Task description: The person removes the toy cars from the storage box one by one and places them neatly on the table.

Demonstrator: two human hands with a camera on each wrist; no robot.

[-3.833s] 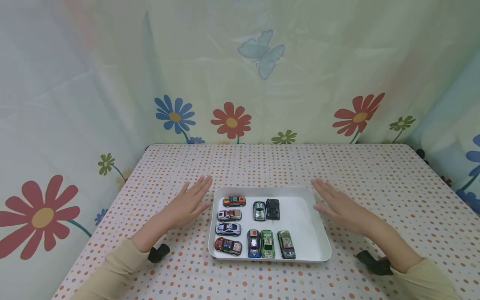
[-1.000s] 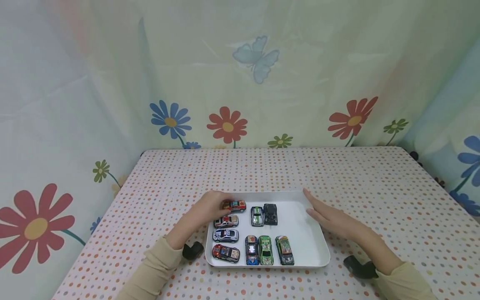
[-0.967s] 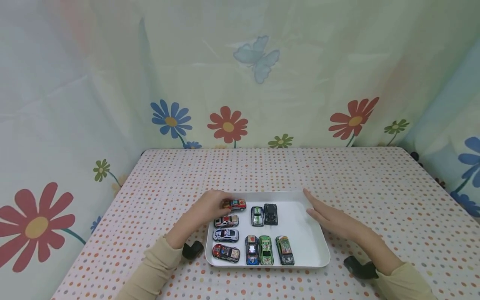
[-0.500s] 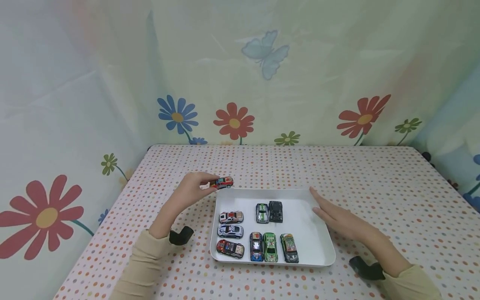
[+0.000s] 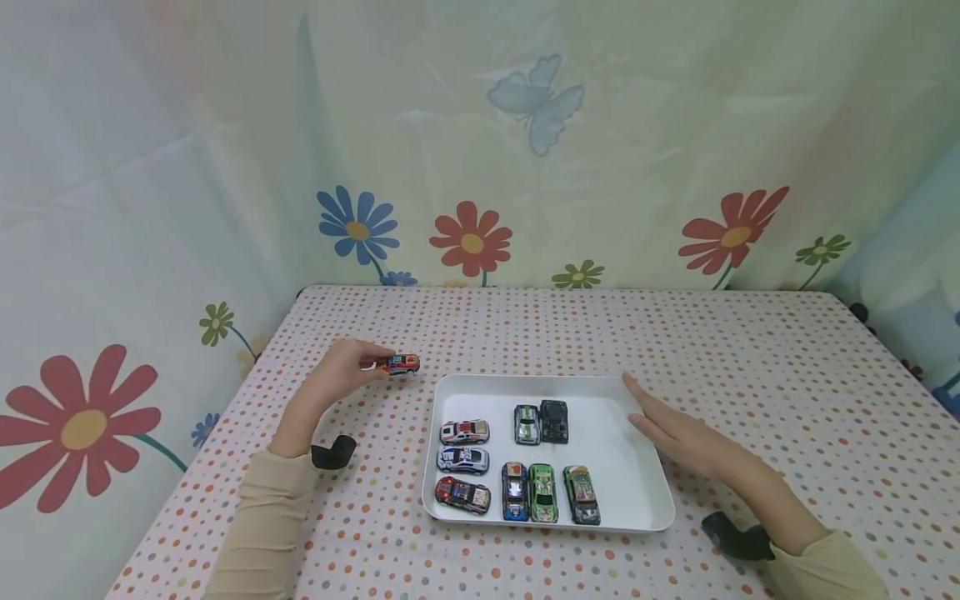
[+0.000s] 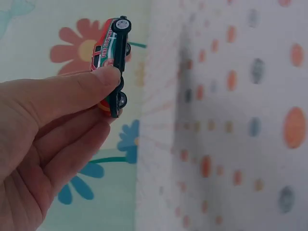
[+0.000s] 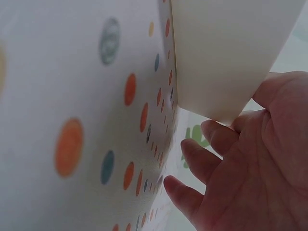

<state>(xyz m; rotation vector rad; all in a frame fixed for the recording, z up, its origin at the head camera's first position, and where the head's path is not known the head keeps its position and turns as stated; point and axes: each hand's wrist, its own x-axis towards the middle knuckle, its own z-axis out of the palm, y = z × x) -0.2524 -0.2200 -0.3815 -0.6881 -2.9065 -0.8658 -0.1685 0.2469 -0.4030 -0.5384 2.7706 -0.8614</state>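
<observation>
My left hand (image 5: 341, 372) pinches a red toy car (image 5: 400, 364) between thumb and fingers, left of the tray's far left corner. In the left wrist view the same toy car (image 6: 111, 57) shows its wheels and a green-and-white printed side, held above the dotted cloth. A white tray (image 5: 607, 387) holds several other toy cars: three lie at its left side, a green-striped car (image 5: 527, 425) and a black car (image 5: 554, 422) at the back, more along the front. My right hand (image 5: 686, 433), fingers straight, rests at the tray's right rim; the right wrist view shows its fingertips by the tray wall (image 7: 226, 53).
A dotted cloth (image 5: 525, 333) covers the table, whose far edge meets a flowered curtain (image 5: 420, 125). Black wrist-worn pieces (image 5: 333, 452) stick out beside both forearms.
My left hand reached into the tray, took hold of the red toy car at the back left, lifted it over the rim and moved it left. The right hand came to the tray's right rim and stays there.
</observation>
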